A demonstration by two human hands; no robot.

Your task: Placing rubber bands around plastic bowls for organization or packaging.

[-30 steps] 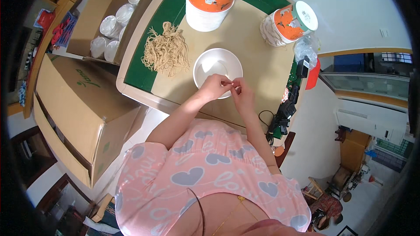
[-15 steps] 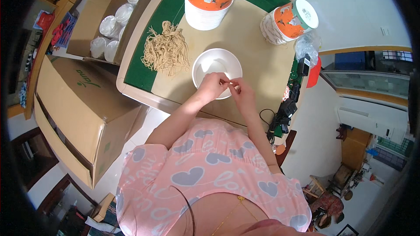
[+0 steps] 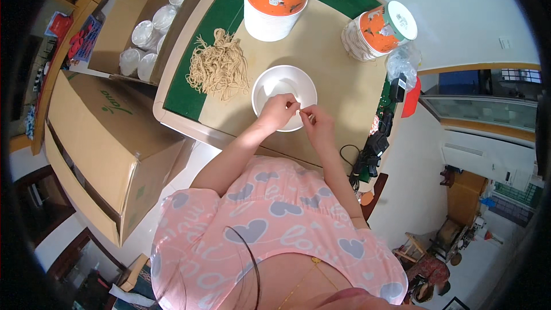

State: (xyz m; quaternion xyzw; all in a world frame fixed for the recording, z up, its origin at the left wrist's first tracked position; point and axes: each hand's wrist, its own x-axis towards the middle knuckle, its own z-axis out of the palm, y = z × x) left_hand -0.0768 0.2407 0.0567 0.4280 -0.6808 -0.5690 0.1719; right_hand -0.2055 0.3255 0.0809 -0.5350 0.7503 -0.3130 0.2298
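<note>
A white round paper tub (image 3: pixel 310 89) stands open-topped at the table's near middle. Over its near rim, my left hand (image 3: pixel 277 112) is closed in a pinch. Close beside it my right hand (image 3: pixel 317 124) pinches too, thumb against forefinger. The fingertips of both hands almost meet; whatever is between them is too small to make out. To the left lies a loose heap of tan string (image 3: pixel 218 69), apart from both hands.
Behind the tub rises a stack of white tubs (image 3: pixel 271 23) topped by an orange-and-green printed one. A similar stack (image 3: pixel 372 34) tilts at the right. Black adapters and cables (image 3: pixel 376 143) line the right edge. Cardboard boxes (image 3: pixel 103 115) stand left, one holding wrapped white tubs (image 3: pixel 145 35).
My fingertips have shifted slightly, with a small gap now showing between the two pinches. The tub and string heap look unmoved.
</note>
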